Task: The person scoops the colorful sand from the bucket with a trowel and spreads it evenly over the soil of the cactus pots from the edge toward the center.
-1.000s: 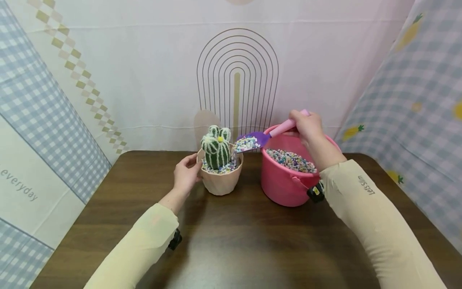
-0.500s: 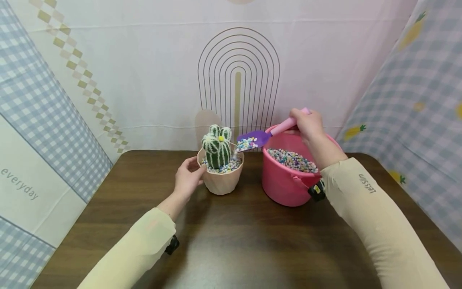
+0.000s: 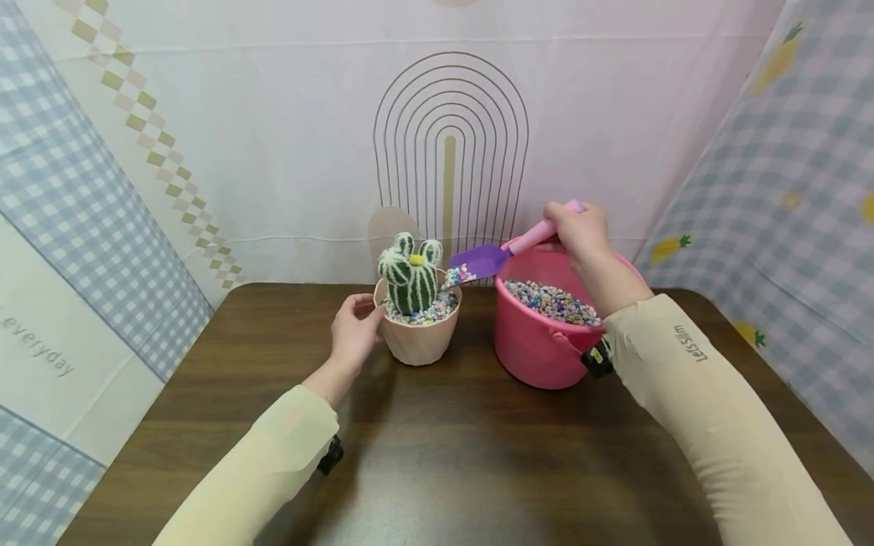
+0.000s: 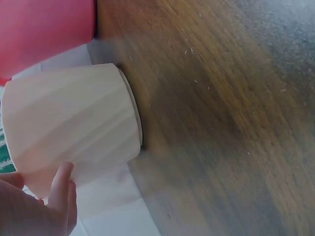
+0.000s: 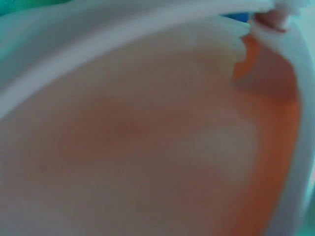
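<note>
In the head view a beige flower pot (image 3: 419,345) with ribbed sides stands on the table, holding a green knitted cactus (image 3: 412,288) and small multicoloured pebbles (image 3: 437,309). My left hand (image 3: 355,331) grips the pot's left side, thumb and fingers at its upper wall. The left wrist view shows that hand (image 4: 47,204) against the pot (image 4: 74,118). By its pink handle my right hand (image 3: 580,236) holds a purple-bladed shovel (image 3: 486,262), tilted down over the pot's right rim. A few pebbles lie at the blade's tip. The right wrist view is blurred.
A pink bucket (image 3: 536,356) part-filled with pebbles stands right of the pot, under my right hand. The brown wooden table (image 3: 437,455) runs toward me. A patterned cloth (image 3: 287,152) hangs behind, and checked cloths hang at both sides.
Pebbles have slid off the shovel into the pot, leaving fewer on the blade. The shovel tips slightly more toward the pot. The cactus has shifted slightly, and the left hand still holds the pot.
</note>
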`<state>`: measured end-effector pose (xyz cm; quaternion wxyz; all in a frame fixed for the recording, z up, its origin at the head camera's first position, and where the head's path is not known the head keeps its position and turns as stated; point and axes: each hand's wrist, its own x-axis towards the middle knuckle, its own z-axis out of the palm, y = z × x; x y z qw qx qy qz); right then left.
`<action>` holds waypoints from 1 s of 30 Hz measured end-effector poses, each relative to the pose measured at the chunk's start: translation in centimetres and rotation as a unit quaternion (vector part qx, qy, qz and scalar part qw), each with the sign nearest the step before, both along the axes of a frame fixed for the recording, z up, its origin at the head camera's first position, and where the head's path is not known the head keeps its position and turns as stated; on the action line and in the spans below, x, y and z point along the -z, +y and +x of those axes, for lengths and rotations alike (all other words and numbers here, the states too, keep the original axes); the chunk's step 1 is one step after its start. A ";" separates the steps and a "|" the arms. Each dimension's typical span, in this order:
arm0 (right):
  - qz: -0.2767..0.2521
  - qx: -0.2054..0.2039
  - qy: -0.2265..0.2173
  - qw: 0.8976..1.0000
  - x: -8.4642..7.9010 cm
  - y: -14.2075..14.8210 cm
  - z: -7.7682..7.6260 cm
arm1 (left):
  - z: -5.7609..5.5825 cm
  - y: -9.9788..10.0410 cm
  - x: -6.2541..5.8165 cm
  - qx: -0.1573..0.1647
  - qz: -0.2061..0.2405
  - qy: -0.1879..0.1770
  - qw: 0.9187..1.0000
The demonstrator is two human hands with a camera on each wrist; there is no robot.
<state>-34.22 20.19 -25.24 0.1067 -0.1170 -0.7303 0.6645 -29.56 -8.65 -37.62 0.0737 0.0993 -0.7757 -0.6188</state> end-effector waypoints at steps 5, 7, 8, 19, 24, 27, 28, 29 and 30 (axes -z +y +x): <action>0.005 -0.006 0.007 1.000 -0.3 -0.4 0.2 | 0.1 0.5 0.0 -0.010 -0.023 0.009 1.000; 0.009 -0.007 0.008 1.000 -0.4 -0.5 0.3 | 0.3 0.7 0.0 -0.007 -0.029 0.010 1.000; 0.012 -0.008 0.008 1.000 -0.4 -0.6 0.3 | 0.4 0.8 0.0 -0.005 -0.030 0.010 0.999; 0.076 0.006 0.005 0.997 -0.8 -0.8 0.6 | -0.2 0.5 0.1 -0.005 -0.035 0.006 0.999; 0.040 0.004 0.007 0.999 -1.0 0.2 0.9 | -0.9 0.1 -0.1 -0.010 -0.048 0.010 0.999; 0.024 0.006 0.001 1.000 -1.3 1.1 1.3 | -1.2 -0.2 -0.1 -0.023 -0.061 0.017 0.998; 0.016 0.007 0.002 1.000 -1.4 1.3 1.3 | -1.4 -0.4 -0.1 -0.027 -0.061 0.018 0.998; 0.010 0.009 0.001 1.000 -1.5 1.7 1.4 | -1.5 -0.5 -0.1 -0.031 -0.062 0.019 0.997; 0.011 0.011 -0.003 1.000 -1.6 2.0 1.6 | -1.5 -0.6 0.0 -0.035 -0.062 0.019 0.997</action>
